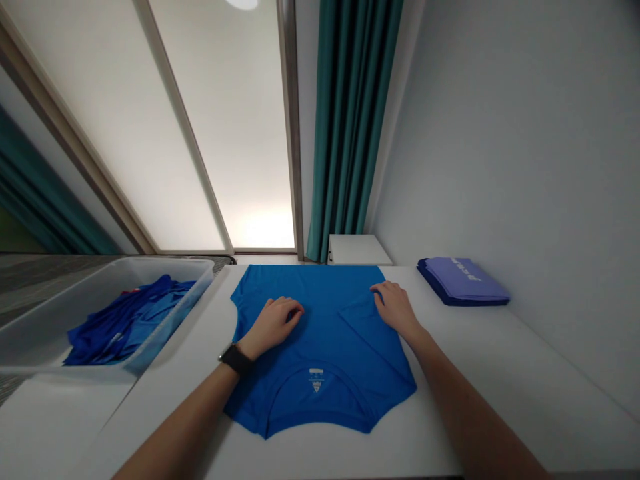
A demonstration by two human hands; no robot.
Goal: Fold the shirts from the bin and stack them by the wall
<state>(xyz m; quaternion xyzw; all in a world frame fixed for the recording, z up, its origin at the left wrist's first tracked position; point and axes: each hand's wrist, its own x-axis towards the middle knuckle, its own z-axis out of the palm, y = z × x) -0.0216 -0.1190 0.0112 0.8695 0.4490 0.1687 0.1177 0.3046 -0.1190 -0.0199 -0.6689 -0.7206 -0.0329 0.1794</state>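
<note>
A bright blue T-shirt (320, 373) lies spread on the white table (475, 373), collar toward me, its right sleeve folded inward over the body. My left hand (273, 323), a black watch on its wrist, rests on the shirt's left-middle with its fingers curled down on the cloth. My right hand (395, 305) lies on the folded sleeve edge at the shirt's upper right, fingers pressed on the fabric. Whether either hand pinches the cloth is not visible.
A clear plastic bin (60, 313) holding several crumpled blue shirts (125, 323) stands at the left. A stack of folded purple-blue shirts (463, 280) lies at the table's far right by the wall. A small white cabinet (357, 250) and teal curtain (350, 133) stand behind.
</note>
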